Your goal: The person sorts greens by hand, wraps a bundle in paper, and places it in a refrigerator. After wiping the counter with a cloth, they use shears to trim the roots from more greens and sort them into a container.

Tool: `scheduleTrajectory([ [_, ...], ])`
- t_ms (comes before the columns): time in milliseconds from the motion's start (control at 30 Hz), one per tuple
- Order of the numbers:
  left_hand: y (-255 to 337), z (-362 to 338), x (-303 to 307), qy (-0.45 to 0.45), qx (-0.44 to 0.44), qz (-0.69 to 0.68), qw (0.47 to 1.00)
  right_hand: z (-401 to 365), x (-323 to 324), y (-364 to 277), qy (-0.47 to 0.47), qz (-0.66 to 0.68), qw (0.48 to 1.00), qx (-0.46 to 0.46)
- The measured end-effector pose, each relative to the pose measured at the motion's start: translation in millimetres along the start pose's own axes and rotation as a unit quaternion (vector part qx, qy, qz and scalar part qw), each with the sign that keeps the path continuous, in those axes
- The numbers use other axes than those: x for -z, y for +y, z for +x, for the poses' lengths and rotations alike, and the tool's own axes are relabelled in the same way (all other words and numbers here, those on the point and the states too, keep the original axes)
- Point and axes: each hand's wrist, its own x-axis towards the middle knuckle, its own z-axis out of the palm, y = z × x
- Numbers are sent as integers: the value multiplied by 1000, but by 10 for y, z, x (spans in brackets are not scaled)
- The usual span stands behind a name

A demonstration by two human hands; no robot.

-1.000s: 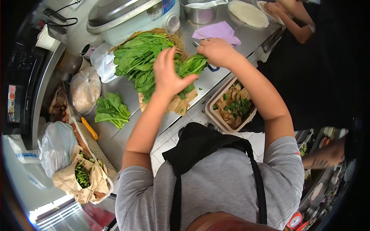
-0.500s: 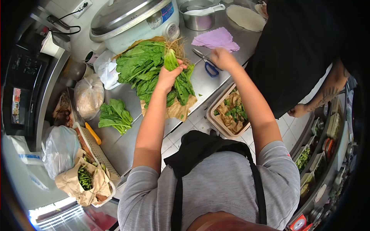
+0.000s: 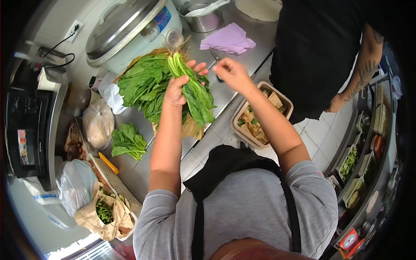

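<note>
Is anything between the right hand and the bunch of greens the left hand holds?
Nothing visible. The right hand is open just beside the bunch gripped in the left hand, with only a small gap above the counter between them.

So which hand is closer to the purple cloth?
Right. The right hand is just short of the cloth; the left hand, gripping greens, is farther off.

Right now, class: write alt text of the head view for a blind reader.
The person's left hand grips a bunch of leafy greens above a steel counter, the right hand close beside it. A bigger pile of greens lies by a rice cooker.
</note>
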Motion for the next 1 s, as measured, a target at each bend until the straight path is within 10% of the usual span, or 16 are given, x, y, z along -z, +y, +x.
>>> scheduleTrajectory([
  [300,-541,192,-303,22,156,63,986,-220,262,121,-64,119,990,-39],
  [400,-652,211,-332,-5,258,88,962,-381,636,283,164,-267,950,-5],
  [467,-732,204,-317,-22,327,108,938,-569,964,563,234,-291,927,-26],
  [633,-1074,243,-205,28,315,59,947,-1306,1146,1322,26,-522,838,-153],
  [767,-1218,330,-238,27,298,79,951,-1162,835,590,104,-142,980,-90],
  [1000,-1325,386,-421,20,184,170,968,-922,463,431,82,135,977,-146],
])
